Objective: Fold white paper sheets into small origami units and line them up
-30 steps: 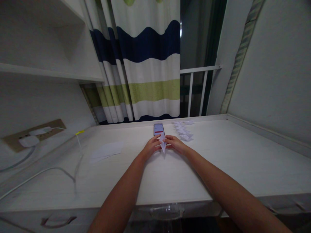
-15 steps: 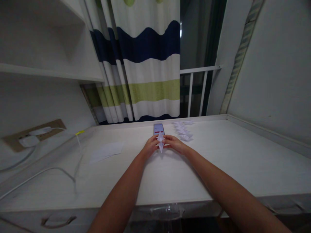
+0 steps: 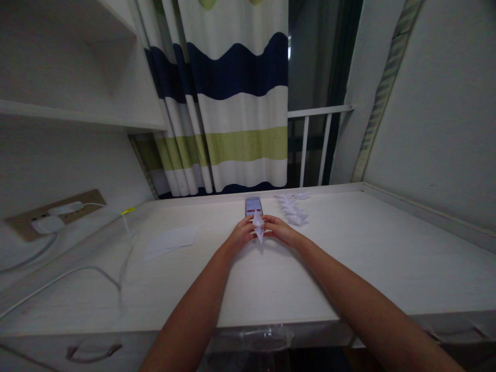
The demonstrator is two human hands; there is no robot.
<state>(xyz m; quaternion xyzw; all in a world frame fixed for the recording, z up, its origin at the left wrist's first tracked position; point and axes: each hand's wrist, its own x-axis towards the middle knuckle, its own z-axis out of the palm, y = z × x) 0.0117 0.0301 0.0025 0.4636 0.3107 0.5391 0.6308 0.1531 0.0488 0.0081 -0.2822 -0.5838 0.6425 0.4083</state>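
A small folded white paper piece (image 3: 258, 227), pointed at its lower end, is pinched between both my hands over the middle of the white desk (image 3: 271, 279). My left hand (image 3: 241, 234) grips its left side with closed fingers. From the right, my right hand (image 3: 279, 229) holds the other side, fingers also closed. A phone (image 3: 253, 205) with a lit screen lies flat just beyond the paper. Several finished folded paper shapes (image 3: 291, 209) sit in a row to the right of the phone.
Flat white paper sheets (image 3: 170, 241) lie on the desk to the left. A power strip (image 3: 50, 217) with plugs and white cables (image 3: 89, 268) runs along the left wall. A striped curtain (image 3: 232, 103), a white railing and a shelf stand behind the desk.
The folded paper's tip has lifted slightly and turned between my fingers. Both hands stay in the same spot.
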